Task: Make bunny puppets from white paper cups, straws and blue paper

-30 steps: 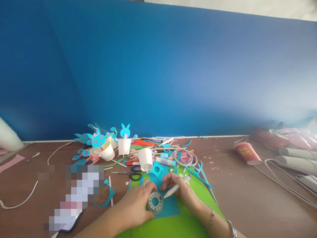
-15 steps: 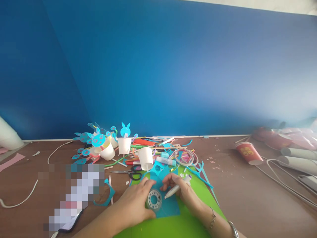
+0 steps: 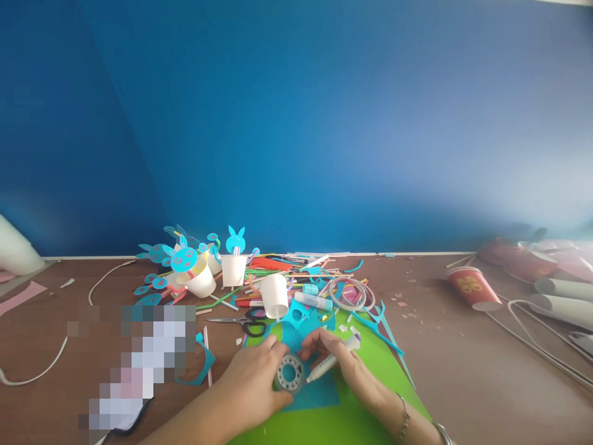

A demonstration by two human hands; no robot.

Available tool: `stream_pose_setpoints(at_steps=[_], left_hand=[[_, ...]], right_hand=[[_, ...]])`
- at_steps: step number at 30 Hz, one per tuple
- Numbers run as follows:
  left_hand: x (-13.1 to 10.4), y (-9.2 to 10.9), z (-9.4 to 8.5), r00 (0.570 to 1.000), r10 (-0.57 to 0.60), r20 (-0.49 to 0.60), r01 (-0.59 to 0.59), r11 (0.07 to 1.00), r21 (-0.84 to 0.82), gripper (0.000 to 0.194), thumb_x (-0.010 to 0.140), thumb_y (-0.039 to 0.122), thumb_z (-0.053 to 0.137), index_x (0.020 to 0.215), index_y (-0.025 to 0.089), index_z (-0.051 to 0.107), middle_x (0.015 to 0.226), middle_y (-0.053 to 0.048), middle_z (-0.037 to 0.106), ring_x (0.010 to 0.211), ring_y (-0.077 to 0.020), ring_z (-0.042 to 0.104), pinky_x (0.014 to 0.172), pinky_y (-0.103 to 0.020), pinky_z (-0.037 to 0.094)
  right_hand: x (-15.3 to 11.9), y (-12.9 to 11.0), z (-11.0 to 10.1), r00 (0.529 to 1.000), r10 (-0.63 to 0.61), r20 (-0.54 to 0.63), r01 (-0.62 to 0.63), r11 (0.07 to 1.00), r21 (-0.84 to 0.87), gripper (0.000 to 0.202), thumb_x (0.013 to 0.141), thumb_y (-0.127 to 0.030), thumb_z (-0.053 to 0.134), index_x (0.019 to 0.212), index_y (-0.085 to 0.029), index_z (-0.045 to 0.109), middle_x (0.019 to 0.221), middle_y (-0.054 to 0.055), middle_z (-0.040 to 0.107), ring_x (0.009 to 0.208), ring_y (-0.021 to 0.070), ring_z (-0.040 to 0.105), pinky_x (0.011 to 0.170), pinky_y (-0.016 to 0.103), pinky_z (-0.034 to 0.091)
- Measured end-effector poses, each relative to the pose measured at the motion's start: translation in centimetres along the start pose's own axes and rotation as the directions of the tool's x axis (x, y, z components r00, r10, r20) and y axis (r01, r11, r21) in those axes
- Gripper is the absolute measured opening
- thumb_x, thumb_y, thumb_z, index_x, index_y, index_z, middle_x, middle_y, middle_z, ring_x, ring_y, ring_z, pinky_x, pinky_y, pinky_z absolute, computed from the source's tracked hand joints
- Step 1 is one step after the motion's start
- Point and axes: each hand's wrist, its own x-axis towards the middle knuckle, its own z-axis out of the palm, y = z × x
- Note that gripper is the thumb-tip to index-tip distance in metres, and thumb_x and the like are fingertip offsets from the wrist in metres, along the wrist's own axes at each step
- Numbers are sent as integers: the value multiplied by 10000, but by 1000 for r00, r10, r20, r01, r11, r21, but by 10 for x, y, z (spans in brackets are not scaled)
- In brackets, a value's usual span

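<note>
My left hand (image 3: pixel 259 380) is curled around the left side of a round tape roll (image 3: pixel 290 373), pressing it on a blue paper sheet (image 3: pixel 319 395). The sheet lies on a larger green sheet (image 3: pixel 370 420). A white marker (image 3: pixel 324 368) with a purple end is gripped in my right hand (image 3: pixel 340 358), its tip beside the roll's right edge. Just beyond my hands are blue paper cutouts (image 3: pixel 296 315) and a white paper cup (image 3: pixel 274 295) tipped toward me.
Scissors (image 3: pixel 245 322), a glue stick (image 3: pixel 313 301), and clear rings (image 3: pixel 349 293) lie behind. White cups with blue rabbit faces (image 3: pixel 184 259) stand at back left. A red cup (image 3: pixel 473 288) lies right, near cables (image 3: pixel 532 346). A pixelated object (image 3: pixel 148 371) is at left.
The view has shifted slightly. My left hand still holds the roll, and the marker's tip has moved slightly along the roll's right edge.
</note>
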Motion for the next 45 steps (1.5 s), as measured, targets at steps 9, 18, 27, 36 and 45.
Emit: stream_pose_setpoints(at_steps=[9,18,27,36,45], left_hand=[[1,-1,-1,1000,4,-2,-4,1000,-26,381,661,352,694,1026,271,627,1018,-43,619,887,-285,646,701,-329,473],[1,-1,-1,1000,-8,21,8,1000,-22,410,677,361,689,1073,287,614,1069,-48,618,947,-292,636,757,-341,474],[1,-4,1,1000,1,29,0,999,-45,529,676,389,706,1174,275,570,1128,-57,606,1017,-307,606,835,-370,463],[5,1,2,1000,-3,2,3,1000,11,410,698,426,711,1057,245,634,1107,-43,597,889,-272,655,704,-332,482],[8,-2,4,999,-32,17,32,999,38,424,674,477,725,1027,261,629,1094,-44,620,913,-289,661,727,-336,490]], right_hand=[[3,8,-3,1000,0,-2,0,999,33,447,944,-518,310,942,-201,625,912,62,657,847,231,586,787,383,461],[2,6,-1,1000,8,-5,-8,1000,21,454,936,-537,317,932,-200,622,895,54,652,812,221,593,784,384,453],[2,7,-1,1000,-6,-5,6,998,56,445,945,-515,307,966,-199,620,908,65,653,843,231,592,787,382,437],[3,-16,14,978,-55,-204,32,993,-114,347,874,-502,420,675,-221,457,610,-36,389,549,130,353,526,270,312],[5,-16,26,988,-118,-101,37,807,-589,147,715,-171,556,613,-214,458,574,-43,480,543,116,406,512,250,305]])
